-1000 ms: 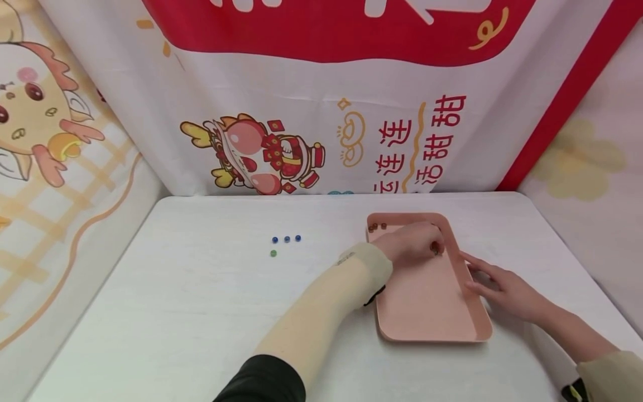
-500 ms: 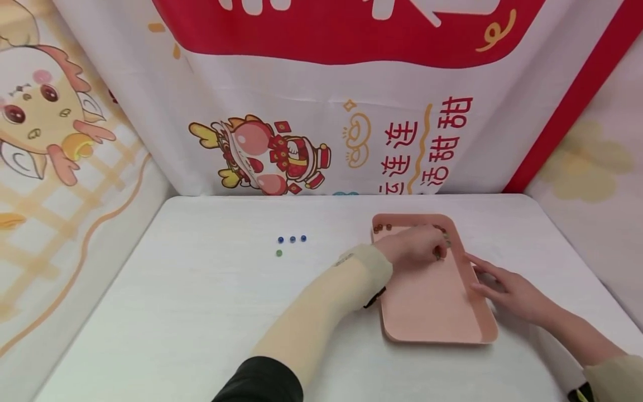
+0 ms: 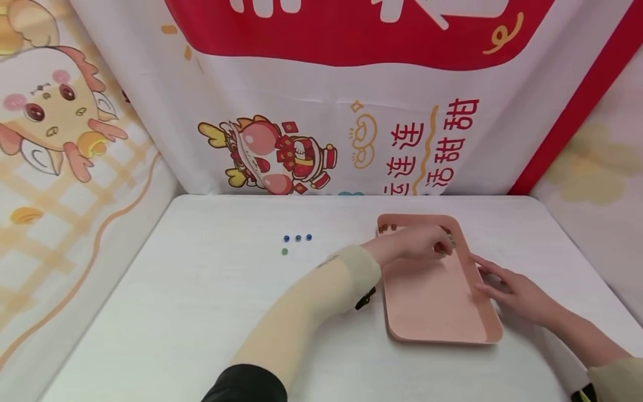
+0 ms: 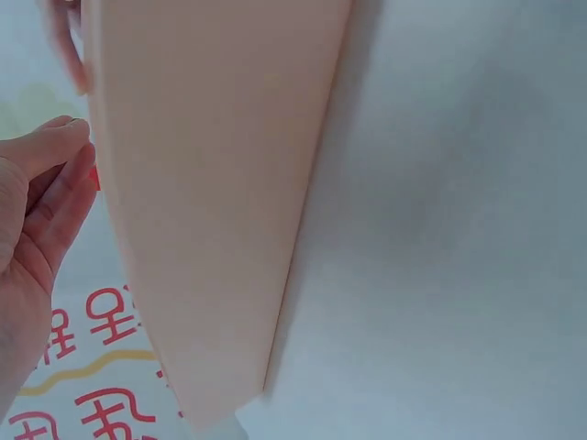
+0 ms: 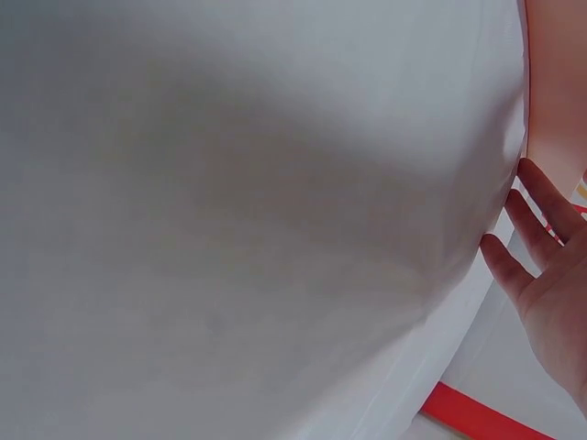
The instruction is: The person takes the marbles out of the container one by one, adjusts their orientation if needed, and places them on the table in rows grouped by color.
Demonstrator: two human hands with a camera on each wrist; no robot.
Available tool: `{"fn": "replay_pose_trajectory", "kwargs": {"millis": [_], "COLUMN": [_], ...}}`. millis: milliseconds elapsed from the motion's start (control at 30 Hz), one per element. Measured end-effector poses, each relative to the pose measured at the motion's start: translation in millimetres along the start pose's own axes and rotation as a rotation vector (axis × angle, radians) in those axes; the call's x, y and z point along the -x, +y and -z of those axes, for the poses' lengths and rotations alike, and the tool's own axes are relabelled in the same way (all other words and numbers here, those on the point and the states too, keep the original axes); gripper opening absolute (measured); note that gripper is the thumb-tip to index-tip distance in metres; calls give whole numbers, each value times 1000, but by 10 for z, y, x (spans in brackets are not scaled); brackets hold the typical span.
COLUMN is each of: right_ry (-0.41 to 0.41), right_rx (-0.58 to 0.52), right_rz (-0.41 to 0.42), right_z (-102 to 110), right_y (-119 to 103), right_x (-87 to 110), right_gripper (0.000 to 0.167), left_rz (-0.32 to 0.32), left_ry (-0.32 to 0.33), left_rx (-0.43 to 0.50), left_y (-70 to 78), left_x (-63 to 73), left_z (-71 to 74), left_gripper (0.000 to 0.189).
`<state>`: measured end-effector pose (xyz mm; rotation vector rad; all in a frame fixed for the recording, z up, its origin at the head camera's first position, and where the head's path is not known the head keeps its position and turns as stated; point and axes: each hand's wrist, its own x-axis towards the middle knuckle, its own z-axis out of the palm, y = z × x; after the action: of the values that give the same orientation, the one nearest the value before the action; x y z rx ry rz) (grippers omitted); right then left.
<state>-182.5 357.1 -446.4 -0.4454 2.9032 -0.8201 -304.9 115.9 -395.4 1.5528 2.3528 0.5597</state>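
Note:
A pink rectangular tray lies on the table's right side. In the head view my left hand reaches over its left wall, thumb and curled fingers pinching a small bead whose colour is hard to tell. In the left wrist view the fingertips meet near the tray's wall. Several small brown and greenish beads lie by the far right corner, partly behind that hand. More brown beads sit in the far left corner. My right hand rests its extended fingers against the tray's outer right wall.
Three blue beads stand in a row on the white table, left of the tray. One green bead is just in front of them. A printed cloth hangs behind the table, with side cloths at both ends.
The head view has shifted, so everything sits slightly further right. My left hand has moved a little toward the tray's right wall. My right hand keeps its place at the tray.

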Motion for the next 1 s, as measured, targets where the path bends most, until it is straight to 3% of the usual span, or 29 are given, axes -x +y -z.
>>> {"fn": "replay_pose_trajectory", "kwargs": {"millis": [200,500,733,1000], "right_ry": [-16,-42,-34,-38], "right_rx": [-21,-33,-36,-18], "right_rz": [-27,-59,-47,-36], "right_z": [-7,-3,-9,14], "right_y": [-4,-21,-36,-27], "right_x": [4,28,37,-7], "right_gripper": [73,75,74,75], "left_rz": [-1,64,49,60], "left_ry": [15,76,112,176], "left_rx": [60,-9,55,119], "left_y": [-3,-67,-129,-193], "left_x": [147,445,756,1203], "left_z": [94,201,293,384], "left_gripper": [23,21,21,20]}}
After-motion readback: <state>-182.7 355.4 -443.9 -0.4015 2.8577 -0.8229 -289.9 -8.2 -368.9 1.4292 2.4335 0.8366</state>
